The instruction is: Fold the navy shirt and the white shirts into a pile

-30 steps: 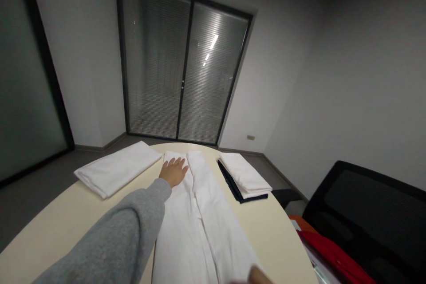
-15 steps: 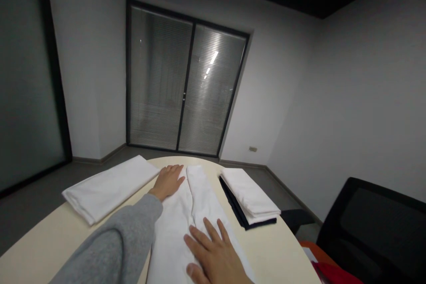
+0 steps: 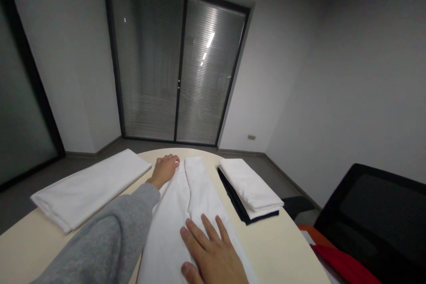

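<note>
A long white garment (image 3: 169,226), partly folded lengthwise, lies on the round table in front of me. My left hand (image 3: 164,171) is at its far left corner, the fingers curled and closed on the fabric. Flat on the near part of the garment rests my right hand (image 3: 214,248), with its fingers spread. A folded strip of the same white fabric (image 3: 198,171) runs along the garment's right side, beyond my right hand. The near end of the garment passes out of view at the bottom.
To the left lies another folded white garment (image 3: 93,186). A folded white piece (image 3: 249,186) sits on a dark folded one (image 3: 233,197) at the right of the pale table (image 3: 276,257). A black mesh chair (image 3: 372,213) stands at the right, with red fabric (image 3: 342,262) near it.
My left hand's fingers have gone from lying flat to curling in on the garment's far corner. My right hand stays spread on the fabric. The camera view has tipped down slightly.
</note>
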`<state>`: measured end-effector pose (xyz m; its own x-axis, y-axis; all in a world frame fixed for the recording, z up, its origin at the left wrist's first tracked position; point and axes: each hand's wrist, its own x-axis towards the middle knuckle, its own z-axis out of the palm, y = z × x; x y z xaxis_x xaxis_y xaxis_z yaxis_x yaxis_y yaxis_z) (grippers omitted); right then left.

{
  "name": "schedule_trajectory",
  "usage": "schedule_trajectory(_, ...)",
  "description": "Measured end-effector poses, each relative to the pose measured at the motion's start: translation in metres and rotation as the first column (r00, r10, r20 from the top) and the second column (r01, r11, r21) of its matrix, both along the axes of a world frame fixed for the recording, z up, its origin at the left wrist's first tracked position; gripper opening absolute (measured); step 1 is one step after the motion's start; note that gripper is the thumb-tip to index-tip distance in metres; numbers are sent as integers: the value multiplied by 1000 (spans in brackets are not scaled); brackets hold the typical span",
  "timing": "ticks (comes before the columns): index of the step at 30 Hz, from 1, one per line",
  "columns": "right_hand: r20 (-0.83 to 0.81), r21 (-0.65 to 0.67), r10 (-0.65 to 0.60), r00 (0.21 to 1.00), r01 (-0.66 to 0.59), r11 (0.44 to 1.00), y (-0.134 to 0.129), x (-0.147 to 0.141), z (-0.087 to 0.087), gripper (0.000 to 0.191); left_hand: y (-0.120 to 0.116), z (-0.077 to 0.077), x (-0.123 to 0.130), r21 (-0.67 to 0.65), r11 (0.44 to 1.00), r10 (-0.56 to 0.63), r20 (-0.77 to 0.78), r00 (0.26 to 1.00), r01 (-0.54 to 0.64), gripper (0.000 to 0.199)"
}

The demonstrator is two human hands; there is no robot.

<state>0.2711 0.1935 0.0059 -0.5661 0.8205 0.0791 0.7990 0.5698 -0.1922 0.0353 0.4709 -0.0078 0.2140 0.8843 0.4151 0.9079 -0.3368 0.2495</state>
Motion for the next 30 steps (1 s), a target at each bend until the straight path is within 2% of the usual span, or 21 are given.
schedule_trajectory(4, -23, -41, 21, 1000, -22, 999, -2, -1, 5, 70, 0, -6, 3, 15, 1000, 16, -12, 1000, -16, 33)
schedule_trajectory(8, -34, -141, 9, 999, -13, 990, -6, -3, 16, 65, -4, 2, 4, 59, 998, 6, 2, 1000, -7, 43)
schedule_trajectory(10, -42, -164, -8, 999, 1, 986, -9, -5, 20, 64, -7, 5, 6, 68, 997, -47, 10, 999, 46, 49)
schedule_trajectory(13, -62, -174, -24, 998, 13, 985, -11, -7, 23, 61, -10, 2, 9, -43, 988, -152, -15, 988, 152, 60)
schedule_trajectory(16, -121, -181, -71, 990, 48, 982, -12, -8, 24, 57, -10, -8, 12, -178, 969, -186, -68, 980, 172, 66)
schedule_trajectory(21, -245, -109, -223, 943, 202, 973, -19, -16, 27, 41, -8, -15, 14, -189, 972, -162, -94, 982, 142, 66)
schedule_trajectory(23, -208, -105, -239, 948, 221, 970, -24, -23, 29, 39, -8, -13, 14, -190, 973, -155, -102, 983, 134, 65)
schedule_trajectory(27, -74, -195, -244, 967, 226, 954, -31, -34, 27, 43, -10, -10, 14, -188, 973, -159, -112, 981, 136, 64)
schedule_trajectory(30, -52, -209, -231, 972, 216, 954, -31, -34, 21, 46, -11, -9, 14, -186, 973, -157, -111, 981, 135, 63)
